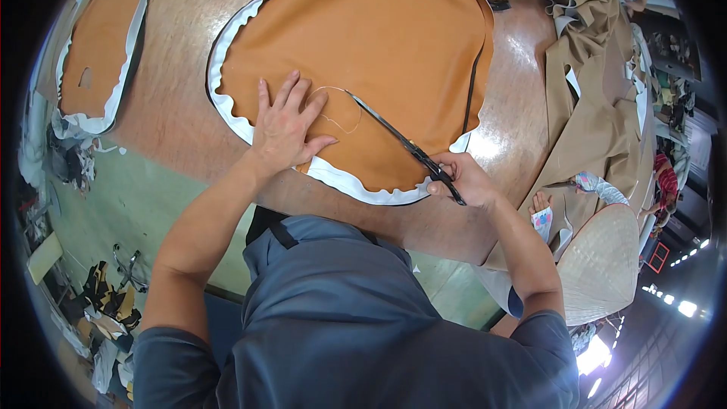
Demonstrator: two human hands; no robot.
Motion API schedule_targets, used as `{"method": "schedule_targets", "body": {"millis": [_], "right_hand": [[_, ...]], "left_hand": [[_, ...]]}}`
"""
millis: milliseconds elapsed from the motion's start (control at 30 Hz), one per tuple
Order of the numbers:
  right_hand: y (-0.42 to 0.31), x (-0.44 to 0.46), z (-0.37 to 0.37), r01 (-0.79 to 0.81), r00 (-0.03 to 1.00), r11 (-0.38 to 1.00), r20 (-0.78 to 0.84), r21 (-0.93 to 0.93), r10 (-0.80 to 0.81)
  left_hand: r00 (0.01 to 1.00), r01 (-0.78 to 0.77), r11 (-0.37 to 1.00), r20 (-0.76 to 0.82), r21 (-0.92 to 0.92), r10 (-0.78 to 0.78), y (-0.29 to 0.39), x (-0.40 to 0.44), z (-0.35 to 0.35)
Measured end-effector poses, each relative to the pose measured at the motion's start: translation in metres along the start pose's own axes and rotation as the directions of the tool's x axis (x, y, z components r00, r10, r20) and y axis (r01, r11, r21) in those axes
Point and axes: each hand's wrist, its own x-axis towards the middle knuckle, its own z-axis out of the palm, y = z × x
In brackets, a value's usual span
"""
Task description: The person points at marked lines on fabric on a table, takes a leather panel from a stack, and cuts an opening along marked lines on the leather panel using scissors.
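Note:
A large orange-brown leather-like panel with a ruffled white edging lies on the table in front of me. My left hand rests flat on its near left part, fingers spread. My right hand grips the handles of long dark scissors at the panel's near right edge. The scissors point up and left across the panel, and the blades look closed. Around their tip curls a thin pale thread, running close to my left fingers. Along the panel's right side runs a dark strip.
The brown table has a curved near edge against my waist. A smaller orange panel with white edging lies at the far left. Tan fabric is heaped at the right, beside a person in a conical hat. Scraps litter the floor.

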Motion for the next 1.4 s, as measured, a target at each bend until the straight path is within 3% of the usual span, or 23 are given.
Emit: {"method": "schedule_targets", "body": {"millis": [1400], "right_hand": [[-0.056, 0.041, -0.083, -0.011, 0.979, 0.953, 0.193, -0.303, 0.072]], "left_hand": [[0.999, 0.033, 0.997, -0.038, -0.072, -0.036, -0.008, -0.005, 0.003]]}}
